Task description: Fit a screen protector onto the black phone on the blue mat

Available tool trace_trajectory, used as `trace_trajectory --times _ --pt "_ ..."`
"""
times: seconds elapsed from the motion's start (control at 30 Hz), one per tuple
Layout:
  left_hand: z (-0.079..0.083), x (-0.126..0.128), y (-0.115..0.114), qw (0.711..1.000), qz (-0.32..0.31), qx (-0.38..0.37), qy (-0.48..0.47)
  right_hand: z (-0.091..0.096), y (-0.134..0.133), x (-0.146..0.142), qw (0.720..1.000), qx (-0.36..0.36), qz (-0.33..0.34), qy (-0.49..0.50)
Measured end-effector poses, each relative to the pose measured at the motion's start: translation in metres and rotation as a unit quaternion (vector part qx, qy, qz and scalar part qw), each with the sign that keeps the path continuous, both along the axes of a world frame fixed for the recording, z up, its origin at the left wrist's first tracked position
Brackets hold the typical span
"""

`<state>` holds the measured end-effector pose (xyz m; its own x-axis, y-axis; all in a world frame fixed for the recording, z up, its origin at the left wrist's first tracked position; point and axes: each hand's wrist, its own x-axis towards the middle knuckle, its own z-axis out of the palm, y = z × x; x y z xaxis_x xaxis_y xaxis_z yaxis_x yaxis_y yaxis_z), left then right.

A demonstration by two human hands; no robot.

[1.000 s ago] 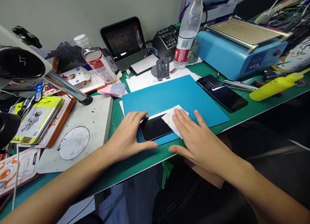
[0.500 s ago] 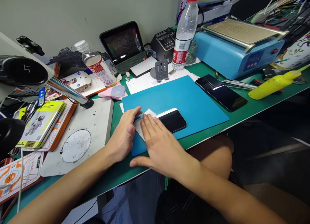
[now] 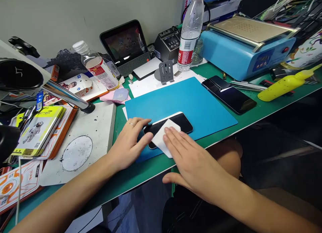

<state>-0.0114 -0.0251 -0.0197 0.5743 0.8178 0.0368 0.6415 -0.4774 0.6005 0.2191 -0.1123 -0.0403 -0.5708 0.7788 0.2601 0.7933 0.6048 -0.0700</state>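
A black phone (image 3: 179, 120) lies face up on the near edge of a blue mat (image 3: 183, 100). My right hand (image 3: 190, 162) lies flat with fingers stretched out, pressing a white wipe (image 3: 163, 136) onto the phone's screen. My left hand (image 3: 129, 144) rests on the mat at the phone's left end, thumb and fingers against its edge, a ring on one finger.
A second dark phone (image 3: 230, 95) lies right of the mat. Behind stand a water bottle (image 3: 188, 35), a metal phone stand (image 3: 164, 72), a small screen (image 3: 123, 41) and a blue machine (image 3: 248, 41). A yellow squeeze bottle (image 3: 283, 87) lies right; boxes (image 3: 37, 130) and a white base plate (image 3: 80, 142) left.
My right hand has slid the white wipe from the phone's left end toward its middle. The left hand has shifted slightly right along the phone's edge.
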Motion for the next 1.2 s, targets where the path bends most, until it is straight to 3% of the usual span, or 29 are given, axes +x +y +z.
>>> trace_trajectory --times 0.23,0.43,0.7,1.0,1.1,1.2 --pt "0.001 0.005 -0.001 0.997 -0.004 0.037 0.071 0.002 0.000 0.037 0.998 0.016 -0.056 -0.023" --pt "-0.002 0.004 0.001 0.995 -0.020 0.043 0.087 -0.006 0.006 0.045 0.993 -0.032 -0.106 0.043" --pt "0.004 0.006 0.001 0.996 -0.027 0.041 0.077 -0.012 0.020 0.049 0.975 0.008 -0.138 0.176" --pt "0.001 0.006 -0.001 0.994 -0.021 0.091 0.056 0.022 0.058 0.076 0.968 0.095 -0.116 0.202" --pt "0.002 0.006 -0.001 0.992 -0.033 0.102 0.060 0.021 0.071 0.077 0.962 0.134 -0.094 0.217" --pt "0.004 0.005 0.001 0.991 -0.040 0.110 0.071 0.008 0.078 0.074 0.973 0.103 -0.071 0.192"
